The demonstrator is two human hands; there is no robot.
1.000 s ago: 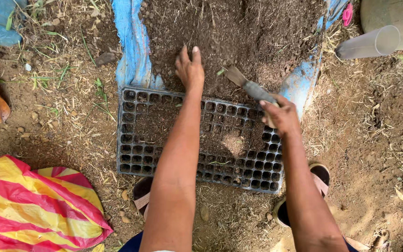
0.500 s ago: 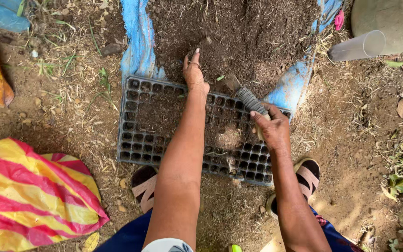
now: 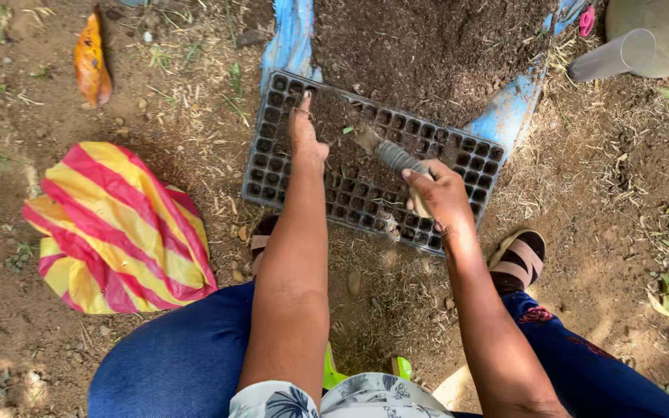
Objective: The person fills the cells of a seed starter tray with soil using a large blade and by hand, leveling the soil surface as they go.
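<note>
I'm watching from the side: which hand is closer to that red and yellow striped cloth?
The left hand. It rests on the seed tray, right of the striped cloth. The right hand holds a trowel farther right.

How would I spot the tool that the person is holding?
Start at the black plastic seedling tray lying on the dirt, in front of the dark soil heap on the blue tarp. Above its middle, the right hand grips a small grey-handled trowel, the only tool here, its blade pointing into the soil-covered cells.

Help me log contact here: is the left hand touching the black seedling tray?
Touching. The head view shows the left hand pressed flat on the soil-covered cells of the seedling tray, with no gap visible.
</note>
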